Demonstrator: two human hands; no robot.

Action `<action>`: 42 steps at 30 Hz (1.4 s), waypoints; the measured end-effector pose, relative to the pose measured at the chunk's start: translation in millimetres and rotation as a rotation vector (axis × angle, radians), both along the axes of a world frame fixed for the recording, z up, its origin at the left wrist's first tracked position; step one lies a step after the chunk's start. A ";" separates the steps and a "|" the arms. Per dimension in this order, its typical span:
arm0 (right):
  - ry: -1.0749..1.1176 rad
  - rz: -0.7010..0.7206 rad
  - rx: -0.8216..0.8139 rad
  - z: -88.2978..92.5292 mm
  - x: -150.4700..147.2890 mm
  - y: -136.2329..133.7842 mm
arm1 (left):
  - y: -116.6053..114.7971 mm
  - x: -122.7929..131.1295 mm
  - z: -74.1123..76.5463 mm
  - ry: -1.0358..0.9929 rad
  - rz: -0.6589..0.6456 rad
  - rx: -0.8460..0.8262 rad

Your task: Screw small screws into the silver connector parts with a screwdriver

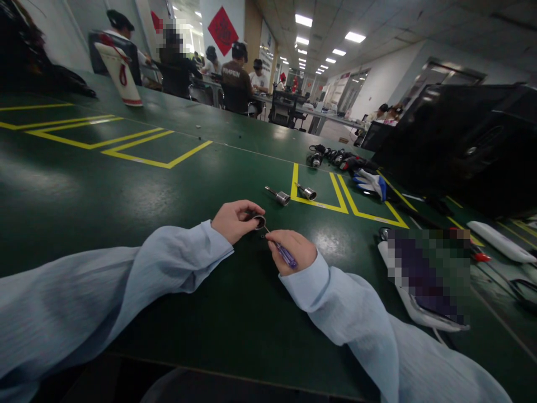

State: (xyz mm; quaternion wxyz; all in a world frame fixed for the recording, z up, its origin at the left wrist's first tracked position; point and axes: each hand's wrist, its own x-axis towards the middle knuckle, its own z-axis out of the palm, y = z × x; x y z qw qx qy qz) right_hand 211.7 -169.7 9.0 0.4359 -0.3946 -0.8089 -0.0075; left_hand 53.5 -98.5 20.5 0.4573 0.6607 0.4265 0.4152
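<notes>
My left hand (238,221) is closed around a round metal hole saw (259,222), its open rim turned toward my right hand. In my right hand (293,250) is a screwdriver (286,254) with a purple see-through handle. Its thin shaft reaches to the rim of the hole saw; whether the tip touches anything is too small to tell. Just beneath the shaft a tiny dark piece (262,236) lies on the green table (235,324). Beyond my hands, two more metal hole saws with shanks lie on their sides, one on the left (282,197) and one on the right (309,193).
Yellow tape (321,207) marks boxes on the table. At right lie a blue-and-white glove (371,183), a white-edged device with a blurred screen (423,285) and cables. Dark tools (335,157) lie farther back. A paper cup (121,75) stands far left; people sit behind.
</notes>
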 end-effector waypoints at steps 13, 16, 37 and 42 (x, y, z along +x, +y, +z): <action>0.343 -0.063 -0.268 8.0 5.2 -6.1 | 1.9 0.5 3.6 -0.016 0.004 -0.071; 0.478 -0.078 -0.438 1.0 7.3 0.8 | 1.4 -0.3 8.5 -0.018 0.000 -0.136; 0.513 -0.008 -0.457 -0.7 8.6 -0.7 | 4.6 -2.1 0.7 -0.262 -0.065 -0.273; 0.498 0.058 -0.312 4.9 9.7 -3.1 | 3.8 -2.5 1.3 -0.248 -0.070 -0.279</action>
